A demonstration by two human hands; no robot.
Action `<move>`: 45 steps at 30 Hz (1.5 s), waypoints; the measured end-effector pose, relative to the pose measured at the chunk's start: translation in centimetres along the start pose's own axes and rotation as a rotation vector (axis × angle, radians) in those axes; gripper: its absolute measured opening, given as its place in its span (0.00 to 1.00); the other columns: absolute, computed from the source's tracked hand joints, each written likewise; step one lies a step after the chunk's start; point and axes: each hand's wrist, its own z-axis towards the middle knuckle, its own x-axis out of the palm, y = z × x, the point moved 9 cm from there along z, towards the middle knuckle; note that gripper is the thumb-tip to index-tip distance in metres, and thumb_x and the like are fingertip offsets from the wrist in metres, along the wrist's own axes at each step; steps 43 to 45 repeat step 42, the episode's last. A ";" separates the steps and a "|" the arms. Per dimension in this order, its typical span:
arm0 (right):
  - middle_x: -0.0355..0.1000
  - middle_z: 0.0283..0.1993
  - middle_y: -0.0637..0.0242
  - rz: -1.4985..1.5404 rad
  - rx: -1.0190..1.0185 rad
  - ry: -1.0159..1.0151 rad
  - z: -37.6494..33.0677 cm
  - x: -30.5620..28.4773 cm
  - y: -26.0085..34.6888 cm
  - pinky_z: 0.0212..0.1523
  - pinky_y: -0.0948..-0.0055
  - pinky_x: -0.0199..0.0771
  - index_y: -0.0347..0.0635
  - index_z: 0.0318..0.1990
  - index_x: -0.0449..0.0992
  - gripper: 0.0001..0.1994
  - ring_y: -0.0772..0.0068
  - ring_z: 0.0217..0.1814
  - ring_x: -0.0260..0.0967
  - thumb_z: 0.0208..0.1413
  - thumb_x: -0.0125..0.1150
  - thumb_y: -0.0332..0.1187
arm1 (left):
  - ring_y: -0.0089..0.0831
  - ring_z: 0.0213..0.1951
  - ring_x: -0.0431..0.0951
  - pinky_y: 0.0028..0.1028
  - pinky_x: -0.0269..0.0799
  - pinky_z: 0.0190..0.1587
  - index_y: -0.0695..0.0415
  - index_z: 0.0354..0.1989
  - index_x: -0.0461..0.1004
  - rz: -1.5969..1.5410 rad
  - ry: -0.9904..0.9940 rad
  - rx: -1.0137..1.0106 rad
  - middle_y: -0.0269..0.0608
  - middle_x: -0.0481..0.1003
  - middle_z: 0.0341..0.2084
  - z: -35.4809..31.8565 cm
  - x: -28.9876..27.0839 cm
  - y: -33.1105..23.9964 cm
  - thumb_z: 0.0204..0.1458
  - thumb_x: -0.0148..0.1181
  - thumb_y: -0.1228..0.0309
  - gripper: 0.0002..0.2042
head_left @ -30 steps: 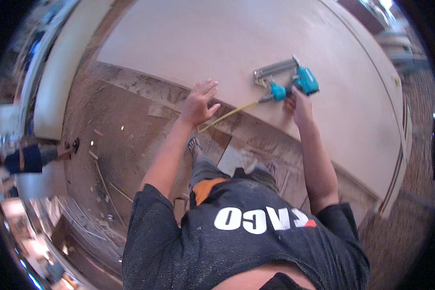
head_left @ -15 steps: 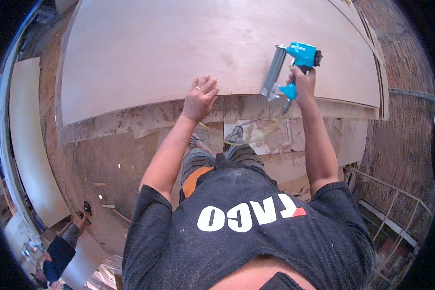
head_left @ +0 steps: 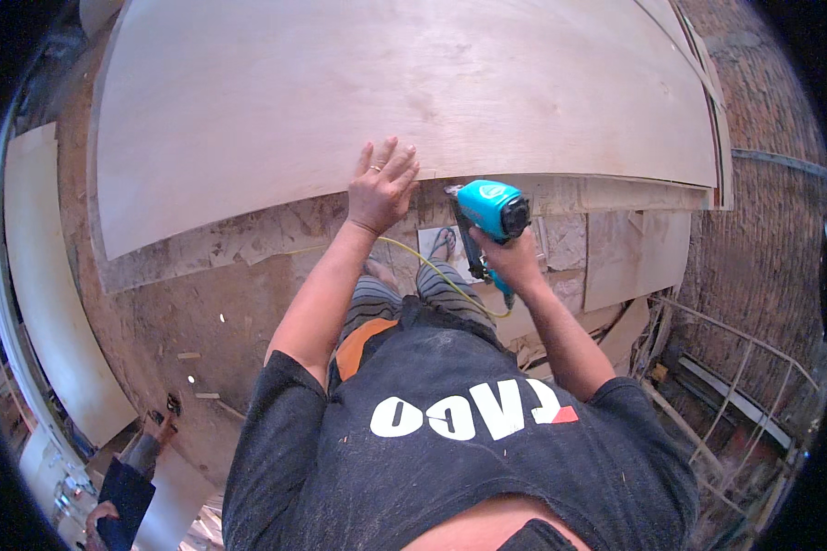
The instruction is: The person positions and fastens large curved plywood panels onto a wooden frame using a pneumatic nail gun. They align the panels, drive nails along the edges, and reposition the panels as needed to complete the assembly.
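A large pale plywood sheet (head_left: 276, 101) lies flat in front of me, its near edge curving across the view. My left hand (head_left: 383, 188) rests on it at that edge, fingers stretched out and a ring on one of them. Just right of it, my right hand (head_left: 513, 257) grips a teal nail gun (head_left: 492, 207) by its handle. The gun's nose points toward the sheet's near edge; whether it touches is hard to make out. A yellow air hose (head_left: 436, 266) hangs from the gun's lower end and runs left below my left arm.
Scrap boards (head_left: 560, 243) lie below the near edge, around my feet. On the left, a long pale panel (head_left: 60, 294) leans by a rail. Another person (head_left: 124, 487) is at the lower left. A metal frame (head_left: 744, 386) stands at the lower right, by a brick surface (head_left: 763, 239).
My right hand has brought the nail gun left and toward me, from above the sheet to its near edge, and turned it. My left hand has stayed nearly in place.
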 end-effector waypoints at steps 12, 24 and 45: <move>0.76 0.25 0.70 0.252 0.030 -0.108 -1.6 4.0 -0.8 0.19 0.73 0.67 0.36 0.40 0.80 0.06 0.78 0.18 0.70 0.62 0.71 0.28 | 0.39 0.73 0.69 0.54 0.56 0.76 0.47 0.50 0.87 0.021 -0.031 0.006 0.29 0.78 0.63 -0.1 -0.3 -0.8 0.54 0.69 0.62 0.15; 0.82 0.33 0.63 0.151 0.150 -0.055 -0.5 0.8 0.9 0.41 0.63 0.78 0.35 0.43 0.82 0.14 0.68 0.36 0.79 0.58 0.75 0.36 | 0.38 0.73 0.68 0.52 0.57 0.76 0.46 0.49 0.86 -0.012 -0.037 0.002 0.28 0.77 0.65 -0.1 -0.3 -0.3 0.56 0.68 0.61 0.14; 0.84 0.40 0.51 -0.275 0.111 0.189 4.4 -0.4 8.0 0.47 0.56 0.81 0.38 0.48 0.84 0.17 0.54 0.45 0.85 0.59 0.73 0.41 | 0.39 0.74 0.67 0.54 0.55 0.77 0.47 0.50 0.86 -0.031 -0.016 -0.008 0.31 0.75 0.66 -0.1 -0.2 0.2 0.58 0.66 0.64 0.13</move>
